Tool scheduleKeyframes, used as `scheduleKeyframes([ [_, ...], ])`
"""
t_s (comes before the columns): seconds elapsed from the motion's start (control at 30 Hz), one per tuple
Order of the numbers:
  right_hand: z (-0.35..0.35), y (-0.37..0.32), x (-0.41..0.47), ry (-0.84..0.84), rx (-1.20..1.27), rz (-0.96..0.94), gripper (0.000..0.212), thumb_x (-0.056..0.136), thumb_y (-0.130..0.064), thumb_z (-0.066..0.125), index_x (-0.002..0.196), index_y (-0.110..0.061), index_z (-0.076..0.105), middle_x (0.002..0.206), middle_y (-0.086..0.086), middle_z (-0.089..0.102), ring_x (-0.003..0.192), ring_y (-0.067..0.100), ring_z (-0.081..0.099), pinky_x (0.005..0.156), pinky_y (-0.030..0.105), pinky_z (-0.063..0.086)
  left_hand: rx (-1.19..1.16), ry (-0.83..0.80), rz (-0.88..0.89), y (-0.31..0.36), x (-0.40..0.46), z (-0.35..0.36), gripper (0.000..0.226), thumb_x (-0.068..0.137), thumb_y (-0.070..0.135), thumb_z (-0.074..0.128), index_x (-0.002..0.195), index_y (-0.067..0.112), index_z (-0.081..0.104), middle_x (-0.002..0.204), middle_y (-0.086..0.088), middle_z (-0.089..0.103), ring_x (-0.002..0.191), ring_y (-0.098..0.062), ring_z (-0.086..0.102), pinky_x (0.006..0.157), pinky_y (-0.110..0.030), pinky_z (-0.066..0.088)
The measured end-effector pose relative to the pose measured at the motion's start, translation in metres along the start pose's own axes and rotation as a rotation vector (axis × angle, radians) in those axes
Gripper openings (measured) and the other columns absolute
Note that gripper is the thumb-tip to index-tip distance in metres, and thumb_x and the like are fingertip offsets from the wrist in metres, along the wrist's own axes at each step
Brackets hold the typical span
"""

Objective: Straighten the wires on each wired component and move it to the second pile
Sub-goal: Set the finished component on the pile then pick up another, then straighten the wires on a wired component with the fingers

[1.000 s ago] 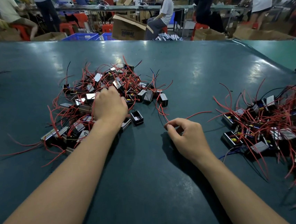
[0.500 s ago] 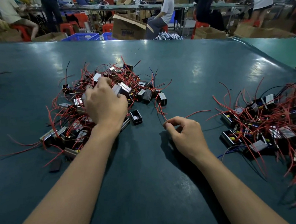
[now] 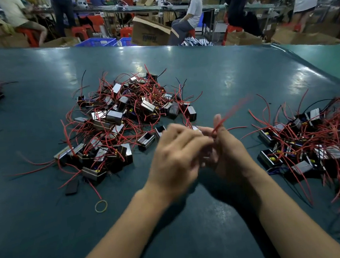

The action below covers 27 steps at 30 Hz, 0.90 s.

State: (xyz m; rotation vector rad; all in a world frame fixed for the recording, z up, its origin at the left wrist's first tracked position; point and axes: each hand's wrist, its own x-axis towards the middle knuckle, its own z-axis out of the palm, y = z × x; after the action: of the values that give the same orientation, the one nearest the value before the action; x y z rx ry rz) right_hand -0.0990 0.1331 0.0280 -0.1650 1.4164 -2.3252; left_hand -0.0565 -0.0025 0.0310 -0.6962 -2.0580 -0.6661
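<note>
Green counter [image 3: 211, 72] is carrying both piles: unsorted pile [image 3: 122, 121] left, second pile [image 3: 315, 141] right. Between them we are holding one component, hidden behind blurred fingers; left hand [image 3: 176, 159] curled, right hand [image 3: 227, 154] pinching its red wire [image 3: 233, 110]. We are judging that slow, even strokes would straighten best.

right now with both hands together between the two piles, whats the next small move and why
Probably draw the right hand up along the red wires while the left hand holds the component. The wires stick up blurred from the right hand's fingers, so straightening looks unfinished, and the second pile waits on the right.
</note>
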Motion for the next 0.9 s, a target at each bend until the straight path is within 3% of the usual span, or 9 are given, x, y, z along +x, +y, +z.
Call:
scheduleKeyframes([
  [0.13, -0.006, -0.002, -0.001, 0.086, -0.028, -0.074, 0.028, 0.079, -0.024, 0.063, 0.101, -0.007, 0.064, 0.077, 0.006, 0.069, 0.059, 0.018, 0.067, 0.039, 0.022, 0.046, -0.226, -0.051, -0.104, -0.010, -0.006, 0.002, 0.024, 0.072, -0.008, 0.070, 0.095, 0.001, 0.073, 0.101, -0.010, 0.067, 0.097, -0.027, 0.061, 0.091, -0.033, 0.049],
  [0.27, -0.012, -0.006, 0.002, 0.225, -0.069, -0.103, 0.022, 0.079, -0.024, 0.066, 0.098, -0.013, 0.067, 0.079, 0.005, 0.071, 0.063, 0.023, 0.071, 0.039, 0.021, 0.048, -0.013, -0.029, -0.400, -0.052, 0.016, -0.004, 0.018, 0.082, 0.002, 0.060, 0.097, 0.006, 0.069, 0.099, -0.007, 0.066, 0.095, -0.022, 0.059, 0.088, -0.035, 0.050],
  [0.4, -0.012, -0.003, 0.002, 0.243, -0.106, -0.079, 0.010, 0.089, -0.017, 0.063, 0.096, -0.012, 0.068, 0.079, 0.005, 0.069, 0.063, 0.019, 0.069, 0.041, 0.023, 0.050, 0.434, -0.451, -0.526, -0.109, 0.044, 0.009, 0.040, 0.092, 0.021, 0.056, 0.131, 0.010, 0.053, 0.138, -0.010, 0.048, 0.129, -0.029, 0.037, 0.107, -0.041, 0.035],
  [0.47, -0.012, -0.003, 0.002, 0.243, -0.095, -0.074, 0.009, 0.090, -0.016, 0.063, 0.096, -0.012, 0.068, 0.079, 0.005, 0.070, 0.062, 0.017, 0.068, 0.042, 0.023, 0.051, 0.625, -0.684, -0.498, -0.126, 0.049, 0.014, 0.055, 0.092, 0.022, 0.055, 0.144, 0.016, 0.037, 0.153, -0.007, 0.033, 0.139, -0.028, 0.026, 0.109, -0.046, 0.032],
  [0.5, -0.013, -0.003, 0.002, 0.245, -0.087, -0.073, 0.008, 0.091, -0.015, 0.062, 0.097, -0.011, 0.067, 0.079, 0.005, 0.069, 0.063, 0.017, 0.068, 0.042, 0.024, 0.051, 0.688, -0.727, -0.475, -0.132, 0.050, 0.015, 0.058, 0.091, 0.022, 0.057, 0.145, 0.017, 0.035, 0.152, -0.007, 0.034, 0.139, -0.029, 0.027, 0.108, -0.047, 0.033],
  [0.63, -0.016, -0.005, 0.001, 0.252, -0.067, -0.068, 0.011, 0.092, -0.012, 0.061, 0.103, -0.010, 0.064, 0.084, 0.007, 0.069, 0.068, 0.021, 0.067, 0.046, 0.026, 0.054, 0.855, -0.540, -0.427, -0.135, 0.053, 0.012, 0.035, 0.088, 0.022, 0.064, 0.121, 0.014, 0.055, 0.120, -0.008, 0.063, 0.121, -0.031, 0.045, 0.099, -0.044, 0.037],
  [0.83, -0.018, -0.005, 0.001, 0.225, -0.079, -0.059, 0.018, 0.092, -0.006, 0.058, 0.109, -0.006, 0.064, 0.085, 0.008, 0.067, 0.072, 0.023, 0.065, 0.051, 0.026, 0.054, 0.768, -0.440, -0.516, -0.118, 0.046, 0.005, 0.020, 0.090, 0.034, 0.064, 0.105, 0.023, 0.069, 0.111, -0.002, 0.066, 0.114, -0.029, 0.047, 0.091, -0.042, 0.036],
  [0.9, -0.019, -0.005, 0.002, 0.213, -0.091, -0.056, 0.016, 0.092, -0.006, 0.058, 0.105, -0.008, 0.066, 0.086, 0.008, 0.068, 0.074, 0.025, 0.067, 0.052, 0.027, 0.054, 0.643, -0.296, -0.549, -0.109, 0.042, -0.003, 0.016, 0.089, 0.035, 0.065, 0.101, 0.026, 0.070, 0.111, -0.001, 0.064, 0.112, -0.028, 0.045, 0.091, -0.041, 0.033],
])
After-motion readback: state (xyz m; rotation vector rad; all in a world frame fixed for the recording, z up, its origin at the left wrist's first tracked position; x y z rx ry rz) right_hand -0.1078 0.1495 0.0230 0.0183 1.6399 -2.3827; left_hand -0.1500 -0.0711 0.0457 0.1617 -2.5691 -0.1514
